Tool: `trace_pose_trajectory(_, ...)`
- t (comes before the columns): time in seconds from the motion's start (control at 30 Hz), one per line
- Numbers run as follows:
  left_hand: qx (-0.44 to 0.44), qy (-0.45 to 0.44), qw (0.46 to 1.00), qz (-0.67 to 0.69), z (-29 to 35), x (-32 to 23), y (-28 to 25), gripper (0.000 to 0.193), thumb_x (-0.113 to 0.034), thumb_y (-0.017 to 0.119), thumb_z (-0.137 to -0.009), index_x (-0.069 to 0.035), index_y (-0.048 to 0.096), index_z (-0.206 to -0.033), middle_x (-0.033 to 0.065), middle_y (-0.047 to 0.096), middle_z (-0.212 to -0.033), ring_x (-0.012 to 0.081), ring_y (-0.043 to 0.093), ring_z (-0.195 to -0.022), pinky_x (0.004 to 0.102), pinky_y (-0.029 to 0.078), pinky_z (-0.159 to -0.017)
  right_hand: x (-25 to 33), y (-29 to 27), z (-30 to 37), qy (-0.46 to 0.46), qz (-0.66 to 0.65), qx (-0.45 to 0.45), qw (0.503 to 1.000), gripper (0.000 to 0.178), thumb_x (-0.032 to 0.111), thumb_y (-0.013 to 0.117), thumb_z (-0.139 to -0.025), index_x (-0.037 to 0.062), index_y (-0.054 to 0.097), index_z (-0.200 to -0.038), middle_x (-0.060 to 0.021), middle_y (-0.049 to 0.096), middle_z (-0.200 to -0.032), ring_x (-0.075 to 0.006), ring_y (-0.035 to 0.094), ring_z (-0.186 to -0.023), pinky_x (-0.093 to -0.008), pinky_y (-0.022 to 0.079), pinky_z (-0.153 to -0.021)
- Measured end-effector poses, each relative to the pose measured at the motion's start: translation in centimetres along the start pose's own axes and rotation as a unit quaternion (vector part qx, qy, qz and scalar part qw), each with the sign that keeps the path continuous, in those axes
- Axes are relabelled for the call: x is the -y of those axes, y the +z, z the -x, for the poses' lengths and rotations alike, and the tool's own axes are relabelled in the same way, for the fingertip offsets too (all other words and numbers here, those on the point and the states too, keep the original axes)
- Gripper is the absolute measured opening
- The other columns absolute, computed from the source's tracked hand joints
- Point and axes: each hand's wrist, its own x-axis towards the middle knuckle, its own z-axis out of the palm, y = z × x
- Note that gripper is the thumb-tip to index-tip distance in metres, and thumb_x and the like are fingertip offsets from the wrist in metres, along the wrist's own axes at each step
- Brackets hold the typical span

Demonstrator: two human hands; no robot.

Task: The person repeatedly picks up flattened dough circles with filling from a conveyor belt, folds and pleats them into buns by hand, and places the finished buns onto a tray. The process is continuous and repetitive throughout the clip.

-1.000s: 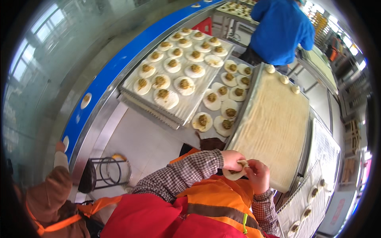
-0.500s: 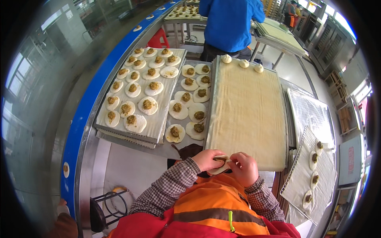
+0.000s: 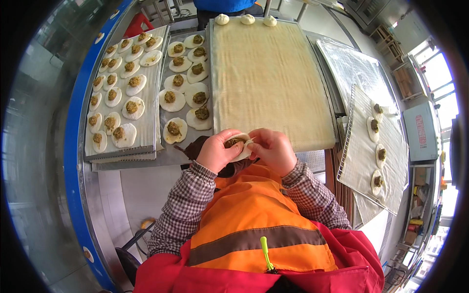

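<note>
Between my hands, just off the near edge of the cloth-lined tray, is a filled dough wrapper [image 3: 242, 152] with brown-green filling showing inside. My left hand [image 3: 219, 150] cups it from the left, thumb pressing near the filling. My right hand [image 3: 273, 150] pinches the wrapper's right edge between thumb and fingertips, where the dough is gathered. Left of my hands, flat wrappers topped with filling lie on a metal surface, the closest being a filled wrapper [image 3: 174, 130]. The cloth-lined tray [image 3: 271, 83] carries three closed buns [image 3: 247, 19] along its far edge.
At left, a stacked tray [image 3: 155, 105] holds several filled wrappers beside a blue-edged conveyor [image 3: 73, 161]. To the right are a metal tray [image 3: 349, 63] and a tilted cloth-covered rack [image 3: 359, 156] with several filled wrappers. A person in blue [image 3: 224, 5] sits beyond the table.
My view has tilted down and shifted, so the trays appear higher and farther left. Both hands still hold the wrapper, and its right edge is now more gathered.
</note>
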Motion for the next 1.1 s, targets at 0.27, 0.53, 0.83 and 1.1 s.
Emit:
trace_pose_trajectory(0.27, 0.039, 0.016, 0.981, -0.192, -0.7, -1.3, -0.9, 0.030, -0.018, 0.068, -0.080, -0.003, 0.063, -0.106, 0.0092, 0.067, -0.084, 0.0133, 0.064, -0.081, 0.0279, 0.050, -0.076, 0.8, -0.1, -0.8, -0.152, 0.164, -0.036, 0.974, 0.013, 0.009, 0.064, -0.080, 0.0024, 0.062, -0.090, -0.0163, 0.061, -0.076, -0.0344, 0.061, -0.068, -0.0408, 0.049, -0.060)
trace_pose_trajectory(0.53, 0.014, -0.049, 0.998, 0.025, -3.3, -1.6, -0.1, 0.024, -0.021, 0.063, -0.090, -0.007, 0.064, -0.109, -0.0009, 0.065, -0.085, 0.0047, 0.056, -0.067, 0.0202, 0.046, -0.054, 0.4, -1.1, -1.5, -0.037, -0.093, -0.050, 0.994, 0.009, 0.002, 0.065, -0.083, -0.0031, 0.058, -0.084, -0.0115, 0.062, -0.069, -0.0182, 0.065, -0.061, -0.0274, 0.049, -0.052)
trace_pose_trajectory(0.83, 0.008, 0.024, 0.983, -0.183, -7.1, -2.5, -4.0, 0.029, -0.019, 0.066, -0.082, -0.003, 0.064, -0.107, 0.0146, 0.069, -0.090, 0.0232, 0.068, -0.085, 0.0305, 0.051, -0.075, 0.8, -0.7, -7.7, -0.114, 0.102, -0.031, 0.988, 0.011, 0.002, 0.064, -0.083, -0.0026, 0.060, -0.093, -0.0110, 0.065, -0.071, -0.0156, 0.066, -0.061, -0.0268, 0.052, -0.055)
trace_pose_trajectory(1.1, 0.045, 0.049, 0.998, -0.018, -13.5, -1.2, -2.6, 0.039, -0.020, 0.071, -0.080, -0.001, 0.057, -0.111, 0.0109, 0.068, -0.078, 0.0176, 0.066, -0.069, 0.0317, 0.053, -0.063, -1.2, -3.6, -10.0, -0.060, 0.076, -0.117, 0.988, 0.002, -0.004, 0.058, -0.086, -0.0036, 0.059, -0.086, -0.0075, 0.062, -0.069, -0.0145, 0.063, -0.058, -0.0248, 0.049, -0.051)
